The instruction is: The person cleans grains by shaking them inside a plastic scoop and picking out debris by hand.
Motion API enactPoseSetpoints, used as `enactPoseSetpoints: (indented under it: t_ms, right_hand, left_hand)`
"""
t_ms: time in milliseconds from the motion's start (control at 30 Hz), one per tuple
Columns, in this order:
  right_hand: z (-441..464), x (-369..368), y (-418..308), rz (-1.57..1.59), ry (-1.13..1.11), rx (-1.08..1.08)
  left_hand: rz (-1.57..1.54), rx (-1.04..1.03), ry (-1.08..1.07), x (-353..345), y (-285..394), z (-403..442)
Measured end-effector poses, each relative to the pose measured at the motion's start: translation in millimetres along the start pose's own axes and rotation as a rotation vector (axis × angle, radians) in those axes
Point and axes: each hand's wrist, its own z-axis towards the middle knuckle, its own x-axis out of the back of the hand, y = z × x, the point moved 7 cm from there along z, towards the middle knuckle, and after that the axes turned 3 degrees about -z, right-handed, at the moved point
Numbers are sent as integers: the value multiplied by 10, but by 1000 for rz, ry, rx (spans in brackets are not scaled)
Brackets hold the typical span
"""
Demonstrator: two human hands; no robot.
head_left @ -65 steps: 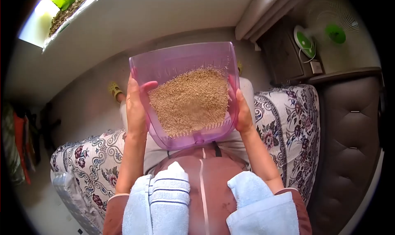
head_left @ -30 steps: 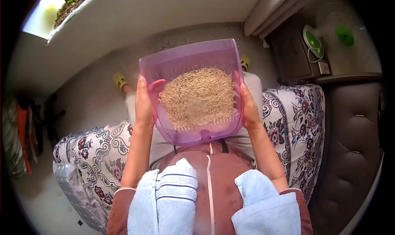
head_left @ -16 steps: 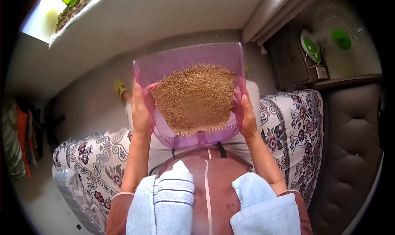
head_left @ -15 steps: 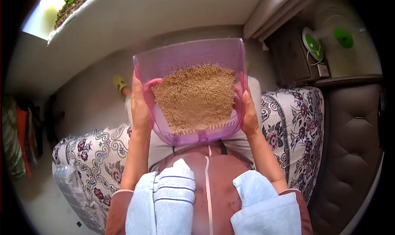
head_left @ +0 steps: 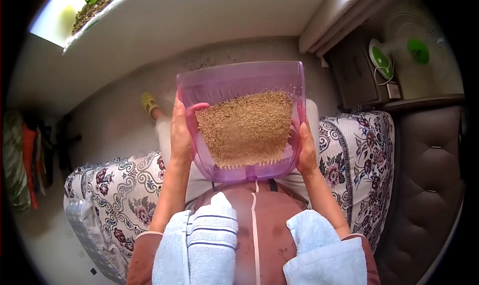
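Observation:
My left hand (head_left: 182, 135) grips the left wall of a translucent purple plastic dustpan (head_left: 234, 76), thumb along its rim and fingers seen pinkish through the plastic. On the opposite wall my right hand (head_left: 307, 150) holds it the same way. A heap of small tan grains or seeds (head_left: 247, 125) lies inside, darker toward the far side and paler near me. Short teeth line the pan's near end, and faint ridges show by its far lip. The pan hangs over my lap.
Dark bits (head_left: 202, 65) lie scattered on the floor beyond the pan. I sit on a bed with a floral cover (head_left: 119, 185). A light blue towel (head_left: 214, 240) drapes over my shoulders. At right stand a dark cabinet (head_left: 349, 65), a green-and-white fan (head_left: 418, 50) and a brown padded headboard (head_left: 424, 180).
The dustpan has come closer to my body and slightly right, with both hands still on it. The grains have shifted a little, and dark bits now show on the floor beyond the pan.

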Motion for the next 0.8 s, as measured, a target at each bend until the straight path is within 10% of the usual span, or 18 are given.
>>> enactPoseSetpoints:
  t_ms: [167, 333, 600, 800]
  right_hand:
    - [37, 51, -72, 38, 49, -125]
    - [-88, -441, -1222, -103, -124, 220]
    - [52, -111, -43, 134, -31, -38]
    - [104, -433, -935, -97, -52, 57]
  left_hand:
    - [28, 157, -9, 129, -240, 93]
    - [-137, -12, -61, -196, 527, -76]
    - [70, 24, -20, 70, 57, 82]
    - [-191, 181, -4, 64, 96, 4]
